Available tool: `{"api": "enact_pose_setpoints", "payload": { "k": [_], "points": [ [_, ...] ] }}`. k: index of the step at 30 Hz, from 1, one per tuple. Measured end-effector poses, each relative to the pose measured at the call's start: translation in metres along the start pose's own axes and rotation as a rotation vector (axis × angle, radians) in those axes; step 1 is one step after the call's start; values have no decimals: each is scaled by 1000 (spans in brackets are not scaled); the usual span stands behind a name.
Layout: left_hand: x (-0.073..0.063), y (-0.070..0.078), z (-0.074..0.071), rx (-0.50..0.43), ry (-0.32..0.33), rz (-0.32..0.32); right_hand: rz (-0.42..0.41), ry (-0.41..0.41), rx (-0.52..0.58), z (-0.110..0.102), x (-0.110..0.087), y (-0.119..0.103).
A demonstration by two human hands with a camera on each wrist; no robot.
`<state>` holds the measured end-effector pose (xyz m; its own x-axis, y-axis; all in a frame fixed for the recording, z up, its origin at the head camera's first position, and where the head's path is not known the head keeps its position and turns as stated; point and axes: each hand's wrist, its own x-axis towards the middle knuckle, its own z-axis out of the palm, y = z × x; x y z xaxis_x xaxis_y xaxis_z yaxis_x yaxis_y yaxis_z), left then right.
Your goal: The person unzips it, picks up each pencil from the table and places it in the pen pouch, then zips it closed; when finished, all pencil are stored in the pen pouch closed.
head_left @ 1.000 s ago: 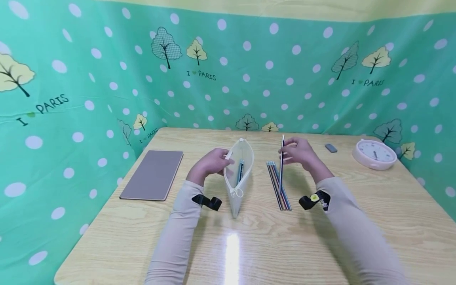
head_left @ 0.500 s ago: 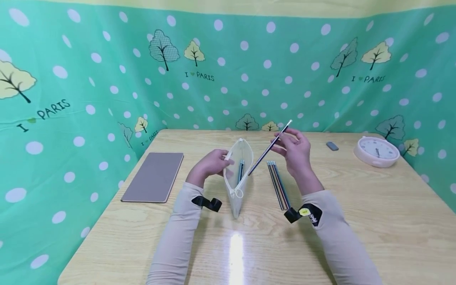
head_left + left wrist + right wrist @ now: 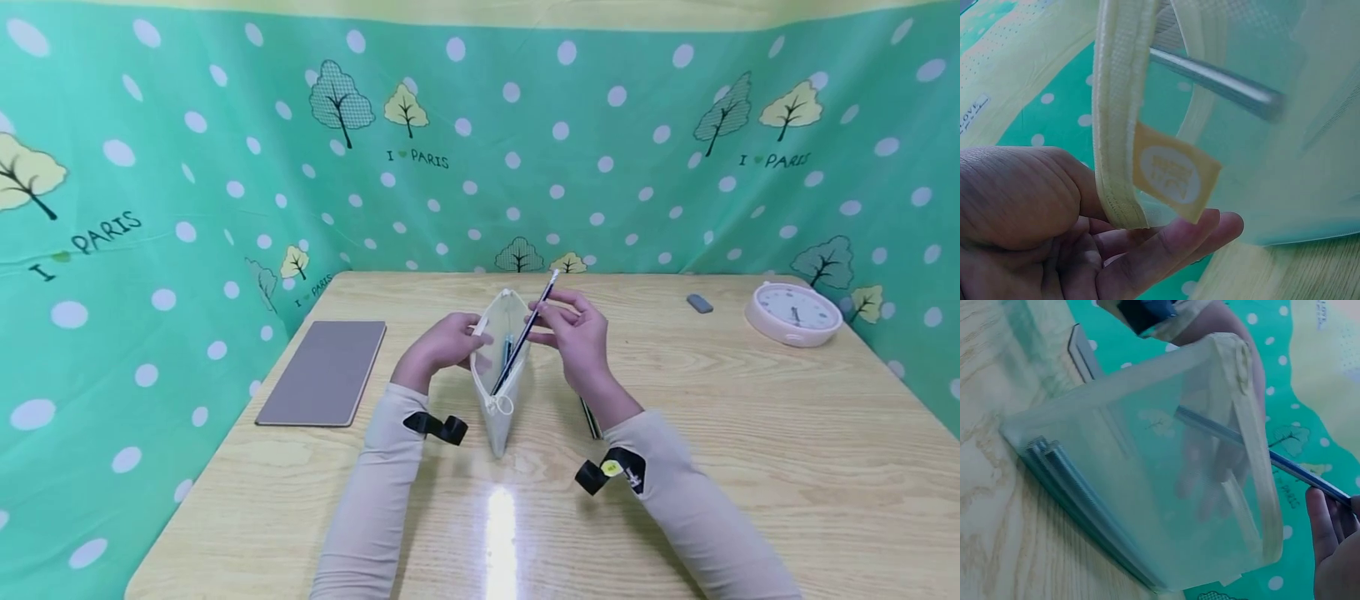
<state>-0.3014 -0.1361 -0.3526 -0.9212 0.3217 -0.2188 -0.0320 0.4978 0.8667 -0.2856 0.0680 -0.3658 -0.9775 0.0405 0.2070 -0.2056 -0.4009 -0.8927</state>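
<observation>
A translucent mesh zip pouch stands with its mouth gaping, its side edge pinched by my left hand. A small yellow tag hangs from that edge beside the fingers. My right hand pinches a dark pencil near its white-tipped end. The pencil slants down through the pouch mouth, its lower end inside. More pencils lie along the pouch's bottom, seen through the mesh in the right wrist view. Beneath my right wrist, other pencils lie on the table, mostly hidden by the hand and forearm.
On the left of the wooden table lies a grey notebook. A grey eraser and a round pinkish-white clock sit at the back right. Behind the table hangs a green dotted curtain.
My right hand has lifted the pencil off the pencils on the table and carried it left, tilting it, so its lower end is now inside the pouch. The left hand has stayed in place.
</observation>
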Motion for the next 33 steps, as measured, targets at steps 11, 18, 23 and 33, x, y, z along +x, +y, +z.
{"api": "enact_pose_setpoints", "payload": {
  "k": [11, 18, 23, 33],
  "points": [
    [4, -1, -1, -4, -10, 18, -58, -107, -287, 8, -9, 8],
    [5, -1, 0, -8, -17, 5, -17, -208, -454, 9, -13, 9],
    [5, 0, 0, -5, -11, 1, -18, -219, -501, 9, -11, 7],
    [4, 1, -1, -4, -16, -3, -3, -219, -544, 11, -13, 3]
  ]
}}
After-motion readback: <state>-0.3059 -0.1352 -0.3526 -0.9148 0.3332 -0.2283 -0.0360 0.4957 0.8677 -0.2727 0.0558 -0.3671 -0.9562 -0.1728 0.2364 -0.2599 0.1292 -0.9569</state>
